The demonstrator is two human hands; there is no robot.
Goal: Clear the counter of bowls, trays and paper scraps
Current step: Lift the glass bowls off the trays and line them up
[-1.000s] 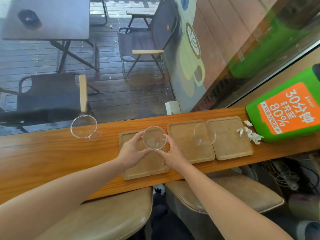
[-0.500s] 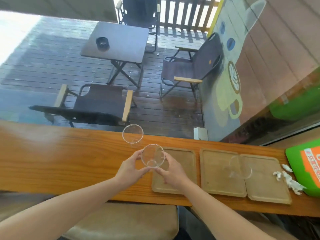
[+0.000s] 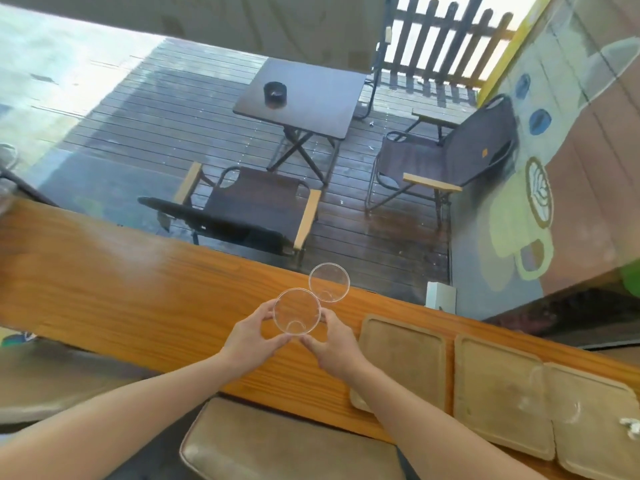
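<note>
A clear glass bowl (image 3: pixel 296 311) is held above the wooden counter (image 3: pixel 145 292) between my left hand (image 3: pixel 251 332) and my right hand (image 3: pixel 332 341), fingers on its rim and sides. A second clear bowl (image 3: pixel 329 283) stands on the counter just beyond it, near the far edge. Three wooden trays lie side by side to the right: the first tray (image 3: pixel 401 358), the middle tray (image 3: pixel 498 393), the right tray (image 3: pixel 595 420). A third clear bowl (image 3: pixel 554 396), faint, sits across the last two. White paper scraps (image 3: pixel 628 424) lie at the right edge.
A padded stool (image 3: pixel 277 445) stands under the counter below my arms. A small white box (image 3: pixel 440 296) sits at the counter's far edge by the window. Beyond the glass are a deck, a dark table and folding chairs.
My hands carried the held bowl left, off the first tray and up beside the bowl at the far edge. The view swung left, so the trays now sit at the right.
</note>
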